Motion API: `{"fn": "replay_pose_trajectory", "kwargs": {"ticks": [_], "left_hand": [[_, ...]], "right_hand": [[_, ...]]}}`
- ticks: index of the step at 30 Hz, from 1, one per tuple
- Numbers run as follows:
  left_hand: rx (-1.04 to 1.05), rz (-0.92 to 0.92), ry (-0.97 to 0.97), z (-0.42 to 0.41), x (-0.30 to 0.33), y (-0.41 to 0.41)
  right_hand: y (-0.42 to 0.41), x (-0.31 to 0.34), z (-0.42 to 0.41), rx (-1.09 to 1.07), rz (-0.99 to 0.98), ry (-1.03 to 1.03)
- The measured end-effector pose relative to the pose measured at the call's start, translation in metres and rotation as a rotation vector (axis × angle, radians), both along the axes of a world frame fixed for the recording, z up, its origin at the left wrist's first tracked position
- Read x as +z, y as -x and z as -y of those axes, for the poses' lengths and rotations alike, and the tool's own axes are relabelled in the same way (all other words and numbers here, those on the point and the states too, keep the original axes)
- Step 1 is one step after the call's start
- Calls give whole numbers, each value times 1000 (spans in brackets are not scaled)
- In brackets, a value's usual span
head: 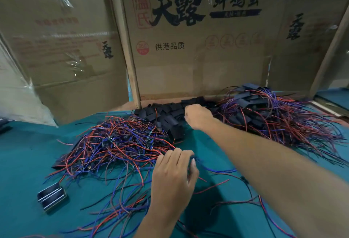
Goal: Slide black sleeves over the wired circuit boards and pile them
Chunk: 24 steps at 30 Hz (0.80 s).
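a heap of unsleeved wired circuit boards (120, 143) is lying left of centre on the green tabletop (24, 154), red and blue leads tangled over small boards. loose black sleeves (162, 118) are being kept in a pile at centre, against the cardboard boxes (188, 48) at the back. finished sleeved boards (264, 113) are being piled at the right of the frame, wires trailing down toward the lower right.

the left hand (173, 179) is seen at lower centre, fingers (192, 162) curled and pinching a blue wire (211, 169) at the near edge of the tangle; the board on that wire cannot be made out. the right hand (198, 116) is reaching to the sleeve pile at upper centre, fingers curled down among the sleeves; whether a sleeve is actually being gripped cannot be told, the fingertips are hidden.

handling judged: boards are likely light and small, rigid but fragile at the solder joints, so a hard tug on a wire is risking a broken lead. wires are limp and snagging on each other, so one unit is best being drawn out slowly by its leads close to the board. sleeves are looking thin, soft and flattened, likely needing to be squeezed open at the edges and held near one mouth while the board is being fed in.

a small black object with pale stripes (52, 196) is lying at lower left, unidentified.
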<state>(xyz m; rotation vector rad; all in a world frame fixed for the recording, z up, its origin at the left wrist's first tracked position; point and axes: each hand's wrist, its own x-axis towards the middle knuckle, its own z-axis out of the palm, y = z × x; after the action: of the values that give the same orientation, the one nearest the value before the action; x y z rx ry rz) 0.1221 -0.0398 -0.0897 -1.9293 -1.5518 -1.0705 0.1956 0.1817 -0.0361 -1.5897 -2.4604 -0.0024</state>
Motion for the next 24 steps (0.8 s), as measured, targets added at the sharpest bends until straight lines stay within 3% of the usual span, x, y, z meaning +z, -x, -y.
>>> {"fn": "replay_pose_trajectory", "kwargs": {"ticks": [7,15,17,22,24], "left_hand": [[-3,-44,-8,0,-2,-2],[-5,-28,13,-1,-3,-2],[12,-4,4,-1,-3,0],[91,193,38,-3,-4,6],[123,251,71,-4,-2,8]], "right_hand": [[12,-28,-31,-96,37,24],[6,-30,-29,-25,276,-241],[3,-23,-15,-53,160,-234],[-25,8,57,-60,-611,136],[-41,11,100,-14,-753,213]]}}
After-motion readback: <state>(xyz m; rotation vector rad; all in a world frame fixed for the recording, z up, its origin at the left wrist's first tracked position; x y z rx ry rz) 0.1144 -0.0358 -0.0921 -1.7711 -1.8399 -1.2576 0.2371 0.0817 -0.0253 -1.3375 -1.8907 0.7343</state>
